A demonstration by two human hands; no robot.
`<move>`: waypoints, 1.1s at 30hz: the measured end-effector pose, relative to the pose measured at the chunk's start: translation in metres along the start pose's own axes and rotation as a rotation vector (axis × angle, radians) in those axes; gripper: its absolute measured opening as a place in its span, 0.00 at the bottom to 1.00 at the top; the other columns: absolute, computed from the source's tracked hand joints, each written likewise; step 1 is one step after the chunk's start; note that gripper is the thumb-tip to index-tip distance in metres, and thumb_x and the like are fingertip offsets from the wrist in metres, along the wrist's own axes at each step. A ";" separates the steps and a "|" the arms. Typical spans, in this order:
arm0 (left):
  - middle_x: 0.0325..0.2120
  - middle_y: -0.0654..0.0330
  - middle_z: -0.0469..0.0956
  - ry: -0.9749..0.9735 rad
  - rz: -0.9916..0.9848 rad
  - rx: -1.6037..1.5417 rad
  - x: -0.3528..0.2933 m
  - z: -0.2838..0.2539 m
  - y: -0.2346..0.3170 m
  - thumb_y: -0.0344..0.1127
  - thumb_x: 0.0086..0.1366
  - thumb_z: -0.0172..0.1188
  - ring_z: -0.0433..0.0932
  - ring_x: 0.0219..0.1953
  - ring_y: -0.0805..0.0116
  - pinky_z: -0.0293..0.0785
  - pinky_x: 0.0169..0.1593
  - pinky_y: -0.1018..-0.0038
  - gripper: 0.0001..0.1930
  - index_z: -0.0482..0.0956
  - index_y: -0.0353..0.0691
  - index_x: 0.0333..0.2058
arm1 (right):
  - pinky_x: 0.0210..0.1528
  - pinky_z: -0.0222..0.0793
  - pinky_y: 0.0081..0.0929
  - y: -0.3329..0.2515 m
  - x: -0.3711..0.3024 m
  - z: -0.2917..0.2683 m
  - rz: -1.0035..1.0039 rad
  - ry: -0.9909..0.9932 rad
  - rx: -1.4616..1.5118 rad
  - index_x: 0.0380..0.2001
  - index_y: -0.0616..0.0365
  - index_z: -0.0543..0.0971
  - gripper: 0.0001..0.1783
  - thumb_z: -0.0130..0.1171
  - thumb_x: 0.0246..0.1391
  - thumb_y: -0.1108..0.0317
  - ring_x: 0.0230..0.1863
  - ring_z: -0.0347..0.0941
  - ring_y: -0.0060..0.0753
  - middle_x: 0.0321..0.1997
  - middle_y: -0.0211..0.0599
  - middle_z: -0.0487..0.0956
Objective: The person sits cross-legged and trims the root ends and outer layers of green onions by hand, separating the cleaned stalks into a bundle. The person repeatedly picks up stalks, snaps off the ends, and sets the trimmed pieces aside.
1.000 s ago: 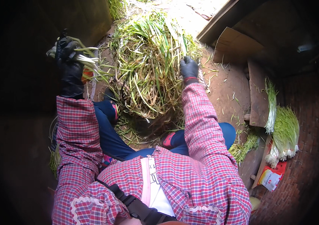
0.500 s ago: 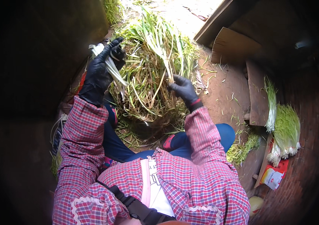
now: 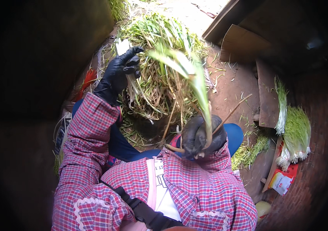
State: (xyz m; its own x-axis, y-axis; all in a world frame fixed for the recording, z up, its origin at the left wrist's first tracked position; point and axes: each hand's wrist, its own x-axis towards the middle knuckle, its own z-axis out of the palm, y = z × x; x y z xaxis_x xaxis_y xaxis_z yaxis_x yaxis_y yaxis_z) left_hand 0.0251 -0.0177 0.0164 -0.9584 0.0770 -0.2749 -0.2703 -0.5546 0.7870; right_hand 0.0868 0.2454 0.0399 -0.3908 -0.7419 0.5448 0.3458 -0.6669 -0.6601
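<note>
My left hand (image 3: pixel 118 75), in a black glove, is closed round several trimmed white stalks (image 3: pixel 123 46). Their lower ends show below the fingers. It hovers over the left side of a large heap of long green leaves and brown, withered stems (image 3: pixel 160 92). Close to my body, my right hand (image 3: pixel 201 135), also gloved in black, is closed on a leafy green stalk (image 3: pixel 201 90). That stalk stands up from the fist, its leaf tops smeared by motion. Thin brown stems (image 3: pixel 231 111) stick out beside the same fist.
At the right lie tied-looking bundles of green stalks with white bases (image 3: pixel 296 131) and a slimmer bunch (image 3: pixel 281 109) on a board (image 3: pixel 267 92). A red and white packet (image 3: pixel 283 180) is below them. Leaf scraps (image 3: pixel 252 152) litter the floor. A cardboard piece (image 3: pixel 241 44) leans behind.
My right hand has drawn back from the heap toward my body, bringing the leafy stalk with it. My left hand, still round the white stalks, has shifted slightly right.
</note>
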 end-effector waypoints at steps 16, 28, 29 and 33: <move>0.24 0.66 0.75 0.118 0.173 0.084 0.001 0.012 -0.017 0.38 0.54 0.63 0.65 0.15 0.81 0.65 0.20 0.83 0.11 0.74 0.42 0.34 | 0.45 0.66 0.19 0.049 -0.022 -0.058 0.374 0.762 -0.540 0.43 0.62 0.73 0.16 0.58 0.49 0.77 0.40 0.71 0.18 0.40 0.29 0.77; 0.23 0.65 0.76 -0.047 0.055 0.149 0.003 0.017 -0.046 0.31 0.51 0.65 0.73 0.20 0.77 0.69 0.20 0.81 0.13 0.75 0.37 0.36 | 0.27 0.70 0.15 0.057 0.030 -0.071 0.265 0.840 -0.449 0.42 0.62 0.75 0.14 0.58 0.51 0.69 0.29 0.74 0.19 0.31 0.31 0.78; 0.23 0.65 0.76 -0.015 0.054 0.131 0.003 0.017 -0.045 0.30 0.51 0.65 0.72 0.19 0.77 0.68 0.19 0.82 0.13 0.75 0.37 0.36 | 0.25 0.70 0.15 0.059 0.030 -0.074 0.243 0.885 -0.463 0.40 0.62 0.76 0.12 0.57 0.52 0.70 0.27 0.73 0.19 0.30 0.29 0.78; 0.20 0.66 0.75 0.088 0.113 0.068 0.003 0.019 -0.033 0.28 0.51 0.65 0.68 0.15 0.80 0.61 0.17 0.84 0.10 0.75 0.35 0.32 | 0.21 0.67 0.17 0.072 -0.001 -0.082 0.164 0.975 -0.595 0.35 0.61 0.77 0.08 0.57 0.52 0.69 0.22 0.71 0.17 0.25 0.30 0.77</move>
State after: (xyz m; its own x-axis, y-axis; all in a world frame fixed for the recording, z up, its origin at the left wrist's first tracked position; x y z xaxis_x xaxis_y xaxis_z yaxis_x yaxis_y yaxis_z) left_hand 0.0291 0.0162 -0.0002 -0.9720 -0.0577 -0.2276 -0.1695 -0.4983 0.8502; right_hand 0.0423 0.2039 -0.0501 -0.9610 -0.2749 -0.0296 0.0975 -0.2369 -0.9666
